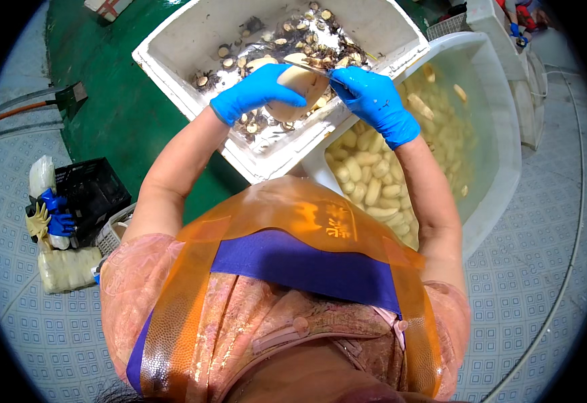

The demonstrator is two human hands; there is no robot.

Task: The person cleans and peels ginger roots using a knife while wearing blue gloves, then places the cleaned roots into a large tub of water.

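My left hand, in a blue rubber glove, grips a thick pale lotus root section over a white foam box. Gloved in blue as well, my right hand is closed around a knife, its handle hidden by the fingers. The thin knife blade lies against the upper part of the root. Inside the box are cut root ends and dark fibrous trimmings. Another pale piece shows just behind my left fingers.
A large white tub of cloudy water with many pale root sections stands right of the box. At left are a black crate, spare gloves and a long-handled tool. A hose crosses the right floor. Another person's gloved hand shows at top right.
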